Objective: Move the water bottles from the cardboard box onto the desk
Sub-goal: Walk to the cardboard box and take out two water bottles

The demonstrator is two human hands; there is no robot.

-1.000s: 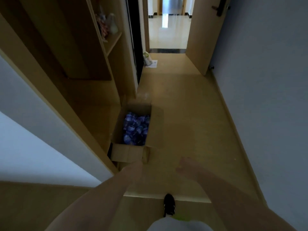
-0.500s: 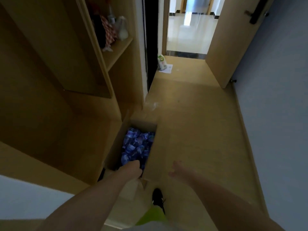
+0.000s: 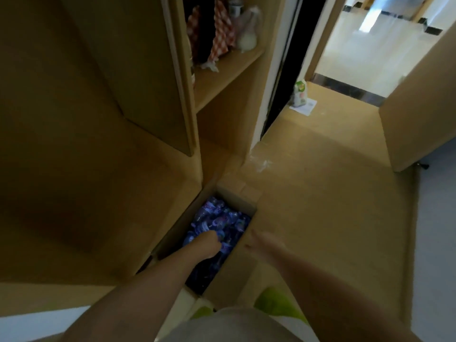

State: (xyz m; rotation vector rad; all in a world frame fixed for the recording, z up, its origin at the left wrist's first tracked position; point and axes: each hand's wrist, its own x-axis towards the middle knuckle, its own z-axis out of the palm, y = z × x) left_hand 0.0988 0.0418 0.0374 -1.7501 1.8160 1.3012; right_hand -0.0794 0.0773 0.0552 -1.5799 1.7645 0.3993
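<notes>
She has come right up to the box [image 3: 243,265] since a moment ago: then both hands hung short of its near end, and now the left hand [image 3: 208,244] is down inside it while the right hand [image 3: 256,241] reaches along its right wall.

Going from the left: the left hand sits low in the box, right on top of the bottles [image 3: 217,219], its fingers curled downward among them. In this dim, smeared view I can't say for sure whether they have closed round a bottle or are only pressing into the pile. Most of the bottles lie just beyond and under those fingertips, heaped every which way toward the far end, so no single long axis can be made out.

To the right, the other hand is outside the pile, over the box's right flap, fingers stretched straight and holding nothing. The bottles lie to the left of those fingers and lower down.

So the left hand is plainly the nearer one, and I'd judge the first pick is its to make. The desk is not in view.
</notes>
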